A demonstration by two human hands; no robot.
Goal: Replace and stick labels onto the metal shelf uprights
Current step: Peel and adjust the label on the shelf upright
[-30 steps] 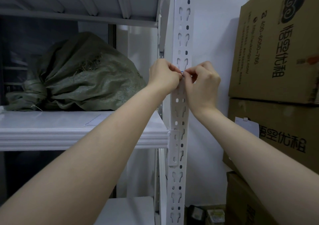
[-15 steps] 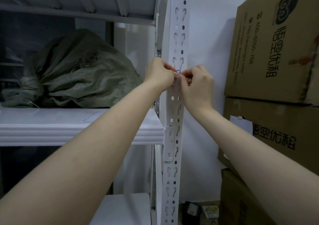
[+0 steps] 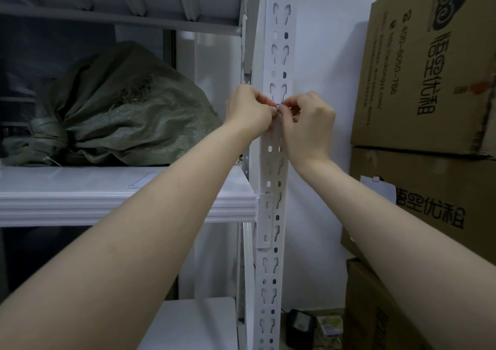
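Head view: left hand (image 3: 248, 111) and right hand (image 3: 308, 125) meet with curled fingers, both pinching a small label (image 3: 278, 106) against the white slotted upright (image 3: 273, 175).

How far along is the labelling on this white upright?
Done: no finished label shows elsewhere on the upright. In hand: left hand and right hand both pinch a small blue-edged label at the upright's face, level with the green sack. Left: it is not pressed flat yet; whether it is coming off or going on, I cannot tell.
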